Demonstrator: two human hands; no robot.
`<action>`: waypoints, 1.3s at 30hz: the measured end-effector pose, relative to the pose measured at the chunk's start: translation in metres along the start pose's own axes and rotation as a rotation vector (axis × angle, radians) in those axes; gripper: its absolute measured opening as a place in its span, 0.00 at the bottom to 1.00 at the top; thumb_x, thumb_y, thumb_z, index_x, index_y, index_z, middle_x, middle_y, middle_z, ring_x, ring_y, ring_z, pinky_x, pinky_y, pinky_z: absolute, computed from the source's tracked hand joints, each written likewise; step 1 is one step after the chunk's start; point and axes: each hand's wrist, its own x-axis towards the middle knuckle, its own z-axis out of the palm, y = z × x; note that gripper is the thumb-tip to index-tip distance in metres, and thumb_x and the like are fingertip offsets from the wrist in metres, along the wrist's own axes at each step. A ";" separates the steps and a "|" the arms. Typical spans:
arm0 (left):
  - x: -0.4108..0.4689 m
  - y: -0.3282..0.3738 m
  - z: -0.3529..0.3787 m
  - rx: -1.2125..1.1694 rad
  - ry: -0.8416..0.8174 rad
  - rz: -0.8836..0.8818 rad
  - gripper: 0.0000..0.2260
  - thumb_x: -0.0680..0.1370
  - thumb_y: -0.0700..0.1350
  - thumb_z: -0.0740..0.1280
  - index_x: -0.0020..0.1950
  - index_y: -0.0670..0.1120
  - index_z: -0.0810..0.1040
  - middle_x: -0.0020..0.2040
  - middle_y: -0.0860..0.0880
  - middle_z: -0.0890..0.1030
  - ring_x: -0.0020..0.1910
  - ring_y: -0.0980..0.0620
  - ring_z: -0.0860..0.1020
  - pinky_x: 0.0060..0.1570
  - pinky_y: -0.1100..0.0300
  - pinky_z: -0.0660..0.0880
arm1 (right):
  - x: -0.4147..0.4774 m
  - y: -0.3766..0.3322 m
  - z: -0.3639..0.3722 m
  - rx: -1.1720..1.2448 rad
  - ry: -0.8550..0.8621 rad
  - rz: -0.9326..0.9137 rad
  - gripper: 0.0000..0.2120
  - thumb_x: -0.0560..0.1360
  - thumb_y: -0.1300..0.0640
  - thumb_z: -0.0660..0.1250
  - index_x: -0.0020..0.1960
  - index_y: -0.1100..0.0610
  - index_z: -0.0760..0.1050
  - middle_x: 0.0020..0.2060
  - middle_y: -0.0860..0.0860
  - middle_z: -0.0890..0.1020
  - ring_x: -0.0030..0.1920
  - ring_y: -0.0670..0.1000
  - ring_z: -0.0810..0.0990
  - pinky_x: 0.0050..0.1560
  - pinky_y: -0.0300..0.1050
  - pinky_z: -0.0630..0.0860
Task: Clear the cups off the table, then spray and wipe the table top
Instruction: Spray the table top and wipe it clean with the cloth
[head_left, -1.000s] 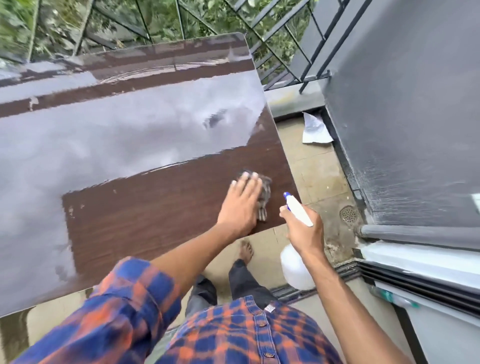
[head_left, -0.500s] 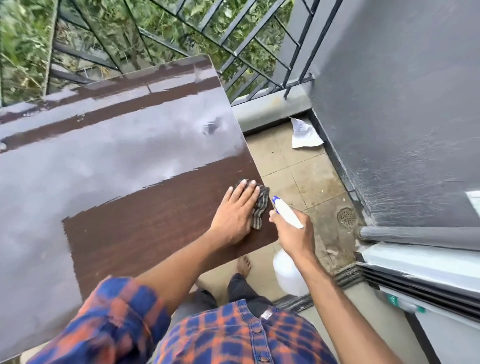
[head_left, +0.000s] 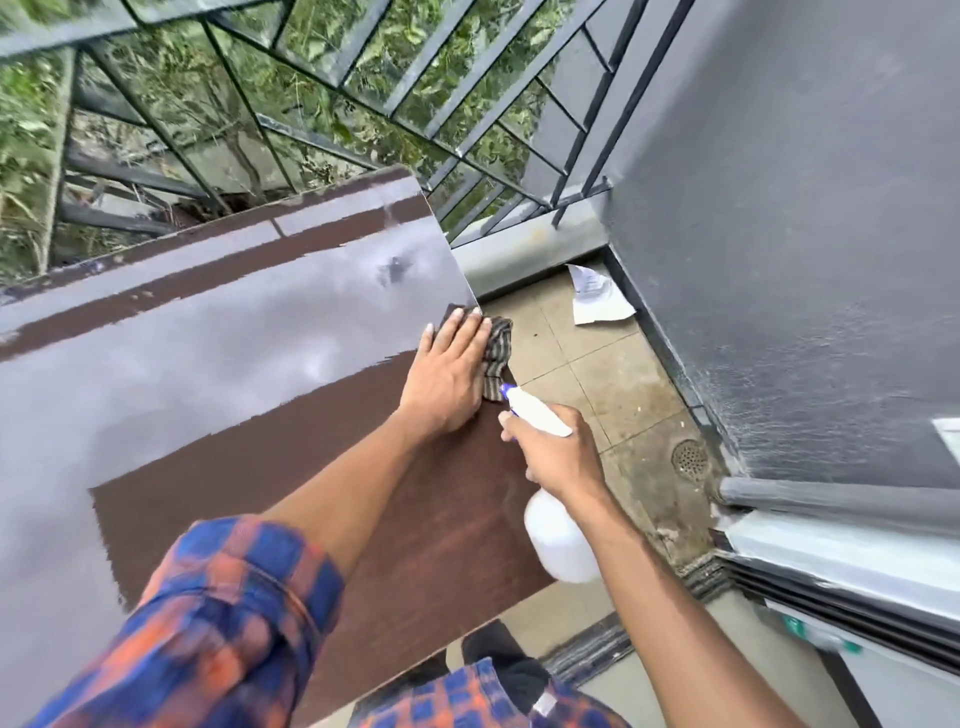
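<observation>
The striped cloth (head_left: 498, 348) is pressed under the flat, straight fingers of the left hand (head_left: 452, 374) at the far right edge of the table (head_left: 208, 364), partly overhanging it. The spray bottle (head_left: 561, 540) is gripped in the curled fingers of the right hand (head_left: 558, 457), just right of the table. No cups are seen on top. The cloth could be pushed off by 1 outward stroke. No brand is seen on the bottle; print on the paper (head_left: 597, 299) on the floor cannot be read.

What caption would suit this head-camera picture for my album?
Left hand presses a striped cloth on the brown table top; right hand grips a white spray bottle.
</observation>
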 end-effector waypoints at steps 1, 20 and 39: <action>0.010 -0.009 -0.004 -0.017 -0.001 -0.005 0.26 0.84 0.50 0.53 0.82 0.47 0.54 0.82 0.50 0.53 0.81 0.48 0.48 0.79 0.44 0.46 | 0.004 -0.009 0.006 -0.006 0.009 -0.001 0.11 0.66 0.42 0.71 0.39 0.49 0.83 0.26 0.45 0.77 0.33 0.55 0.75 0.42 0.59 0.82; 0.175 -0.156 -0.076 0.024 0.079 -0.025 0.26 0.83 0.50 0.53 0.81 0.45 0.57 0.81 0.46 0.58 0.80 0.44 0.53 0.77 0.42 0.49 | 0.065 -0.123 0.079 0.093 0.074 -0.081 0.19 0.66 0.42 0.70 0.42 0.58 0.82 0.28 0.50 0.78 0.29 0.54 0.71 0.37 0.47 0.69; -0.081 -0.403 -0.133 0.011 0.358 -0.724 0.24 0.82 0.47 0.56 0.78 0.41 0.64 0.77 0.40 0.66 0.77 0.39 0.62 0.76 0.41 0.54 | 0.004 -0.194 0.233 -0.102 -0.290 -0.340 0.20 0.69 0.43 0.69 0.43 0.62 0.80 0.29 0.49 0.71 0.32 0.53 0.70 0.38 0.51 0.75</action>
